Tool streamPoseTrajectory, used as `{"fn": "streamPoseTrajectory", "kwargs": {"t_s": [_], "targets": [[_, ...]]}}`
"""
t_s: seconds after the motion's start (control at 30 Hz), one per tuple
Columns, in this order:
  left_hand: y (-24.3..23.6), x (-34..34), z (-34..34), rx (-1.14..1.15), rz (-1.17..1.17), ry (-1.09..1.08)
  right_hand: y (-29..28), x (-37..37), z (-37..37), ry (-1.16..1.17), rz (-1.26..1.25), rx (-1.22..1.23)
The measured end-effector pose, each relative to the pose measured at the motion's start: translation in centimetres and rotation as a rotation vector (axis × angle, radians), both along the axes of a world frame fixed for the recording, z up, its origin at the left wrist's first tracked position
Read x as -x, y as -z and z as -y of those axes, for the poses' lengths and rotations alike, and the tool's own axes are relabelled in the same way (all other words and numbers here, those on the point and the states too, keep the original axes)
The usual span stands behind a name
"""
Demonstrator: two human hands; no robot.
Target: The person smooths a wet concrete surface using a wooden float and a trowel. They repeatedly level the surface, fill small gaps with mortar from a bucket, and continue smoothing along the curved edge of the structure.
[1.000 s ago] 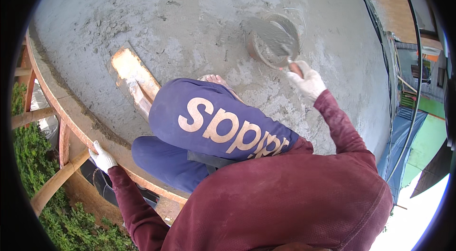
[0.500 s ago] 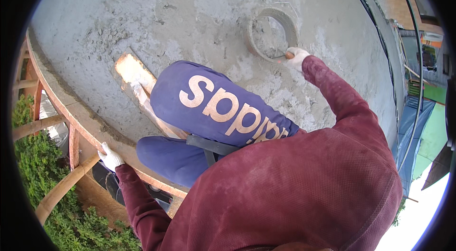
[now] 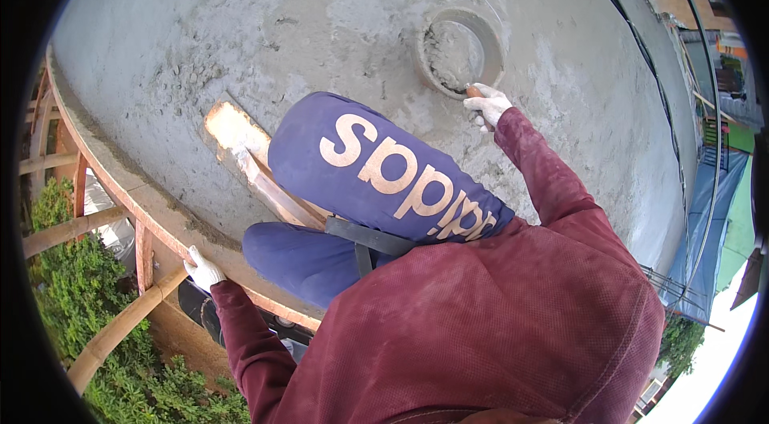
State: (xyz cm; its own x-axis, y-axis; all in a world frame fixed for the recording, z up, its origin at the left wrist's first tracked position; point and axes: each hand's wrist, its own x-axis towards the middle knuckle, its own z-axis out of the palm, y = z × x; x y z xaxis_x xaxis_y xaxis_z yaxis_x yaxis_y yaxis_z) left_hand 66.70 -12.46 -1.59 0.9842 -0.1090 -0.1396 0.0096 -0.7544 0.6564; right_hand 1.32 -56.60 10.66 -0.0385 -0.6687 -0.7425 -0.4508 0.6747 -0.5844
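My right hand point(image 3: 489, 107), in a white glove, is closed on the short wooden handle of a trowel point(image 3: 474, 92) at the near rim of a cement-smeared bucket point(image 3: 493, 59). The trowel's head is hard to make out among the mortar inside. My left hand point(image 3: 204, 270), also gloved, grips the wooden edge board point(image 3: 164, 234) along the curved slab's left side. A mortar-smeared wooden plank point(image 3: 232, 131) lies beside my raised knee in blue trousers, partly hidden by it.
The rough wet cement surface point(image 3: 336, 23) spreads ahead. Beyond the left edge are bamboo poles point(image 3: 128, 316), upright timbers and greenery below. Black cables point(image 3: 641, 47) run along the right side, with a blue tarp point(image 3: 713, 207) and structures beyond.
My right hand has drawn slightly left toward me and the trowel has sunk into the bucket, its mortar-covered blade no longer raised. My left hand stays on the edge while the view shifts.
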Motion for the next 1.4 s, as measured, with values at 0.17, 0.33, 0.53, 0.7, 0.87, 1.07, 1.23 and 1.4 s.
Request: {"fn": "streamPoseTrajectory", "kwargs": {"t_s": [0.17,0.33,0.53,0.7,0.87,1.07,1.23,1.4], "targets": [[0.2,-0.8,-0.3,-0.031,0.059,-0.004,-0.1,0.1,-2.2,0.08,0.05,0.092],[-0.1,-0.8,-0.9,-0.002,0.054,0.025,-0.7,1.3,-2.9,0.153,0.064,0.138],[0.6,-1.1,-0.8,0.032,0.034,0.044,-4.8,3.1,-3.1,0.102,-0.042,0.14],[1.1,-0.8,-1.3,-0.001,0.079,0.016,-8.5,3.0,-1.8,-0.023,-0.046,0.147],[-2.3,2.9,2.0,-0.095,0.169,0.042,-11.7,0.8,-0.3,-0.177,-0.059,0.26],[-2.9,1.9,1.3,-0.068,0.177,0.002,-9.9,-9.6,6.4,-0.423,0.013,0.221],[-3.5,3.3,1.5,-0.027,0.154,-0.048,-5.5,-24.5,12.2,-0.782,0.102,0.235],[-3.6,3.7,2.2,0.003,0.161,-0.086,2.6,-44.5,14.4,-1.289,0.011,0.52]]}}
